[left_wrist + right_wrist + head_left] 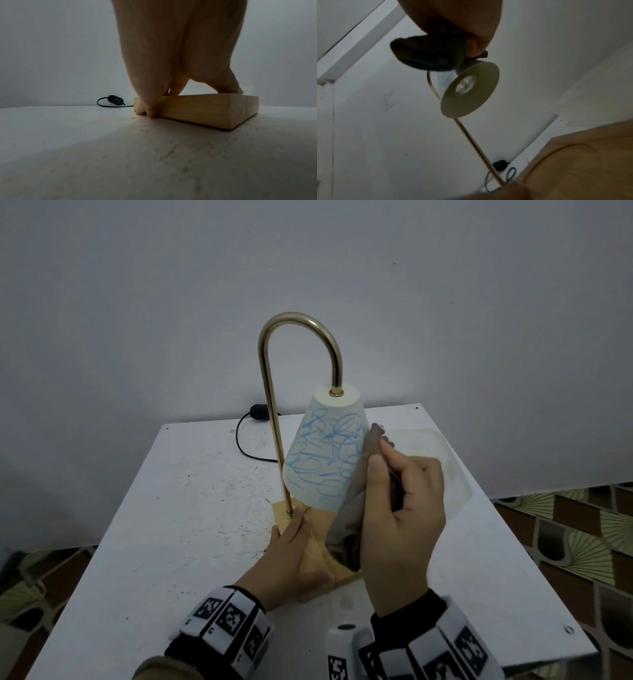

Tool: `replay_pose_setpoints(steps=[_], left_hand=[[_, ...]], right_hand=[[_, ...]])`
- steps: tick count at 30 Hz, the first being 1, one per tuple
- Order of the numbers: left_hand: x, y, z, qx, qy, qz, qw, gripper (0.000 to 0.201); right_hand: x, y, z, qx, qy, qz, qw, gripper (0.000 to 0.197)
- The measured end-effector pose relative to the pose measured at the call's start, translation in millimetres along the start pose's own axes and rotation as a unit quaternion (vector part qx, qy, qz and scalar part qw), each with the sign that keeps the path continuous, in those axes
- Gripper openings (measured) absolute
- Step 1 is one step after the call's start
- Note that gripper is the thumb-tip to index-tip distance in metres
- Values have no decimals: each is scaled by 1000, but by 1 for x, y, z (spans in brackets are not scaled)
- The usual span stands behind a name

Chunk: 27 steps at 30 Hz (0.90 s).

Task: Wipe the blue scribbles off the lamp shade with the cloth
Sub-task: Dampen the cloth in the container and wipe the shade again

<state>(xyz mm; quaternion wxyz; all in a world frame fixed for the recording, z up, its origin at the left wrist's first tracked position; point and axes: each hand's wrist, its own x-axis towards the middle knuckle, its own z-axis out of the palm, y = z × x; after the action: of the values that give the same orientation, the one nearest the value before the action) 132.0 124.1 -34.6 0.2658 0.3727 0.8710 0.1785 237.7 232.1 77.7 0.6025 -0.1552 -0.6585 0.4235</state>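
Note:
A lamp stands on the white table, its brass arm (270,412) curving over to a white cone shade (325,460) covered in blue scribbles. My right hand (382,460) grips a grey-brown cloth (346,518) and holds it against the shade's right side. In the right wrist view the cloth (428,54) sits bunched under my fingers on the shade (447,79), whose bulb faces the camera. My left hand (298,546) lies flat on the wooden base (318,553). Its fingers (149,108) reach down the base's (205,108) left side to the table, and the thumb rests on top.
A black cord with an inline switch (255,412) trails off the table's (171,508) far edge behind the lamp. A clear shallow plastic tray (445,474) lies right of the shade, behind my right hand. A wall stands close behind, and patterned floor shows on both sides.

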Motion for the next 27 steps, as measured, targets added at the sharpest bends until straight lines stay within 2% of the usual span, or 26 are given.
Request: replay_pose_setpoints(steps=[2, 4, 9, 11, 15, 19, 21, 27], left_hand=[[6, -4, 3, 28, -13, -13, 999, 129], [2, 1, 1, 22, -15, -14, 1000, 116], [-11, 13, -6, 3, -15, -30, 999, 104], [-13, 18, -8, -5, -22, -33, 999, 103], [-11, 16, -7, -14, -19, -27, 999, 105], [-2, 3, -1, -3, -7, 0, 1000, 119], [-2, 3, 0, 1, -6, -7, 1000, 114], [-10, 13, -5, -2, -10, -24, 1000, 105]], right_hand=[[-12, 1, -4, -24, -14, -26, 999, 24], [-18, 10, -10, -47, -23, -33, 998, 25], [-4, 34, -18, -48, -16, 55, 997, 22], [7, 33, -16, -40, -20, 65, 997, 17], [13, 12, -7, -5, -20, 21, 1000, 18], [-5, 2, -9, -8, -40, -40, 998, 18], [-11, 10, -16, -23, -47, -46, 998, 21], [9, 28, -19, -29, -41, 41, 998, 16]])
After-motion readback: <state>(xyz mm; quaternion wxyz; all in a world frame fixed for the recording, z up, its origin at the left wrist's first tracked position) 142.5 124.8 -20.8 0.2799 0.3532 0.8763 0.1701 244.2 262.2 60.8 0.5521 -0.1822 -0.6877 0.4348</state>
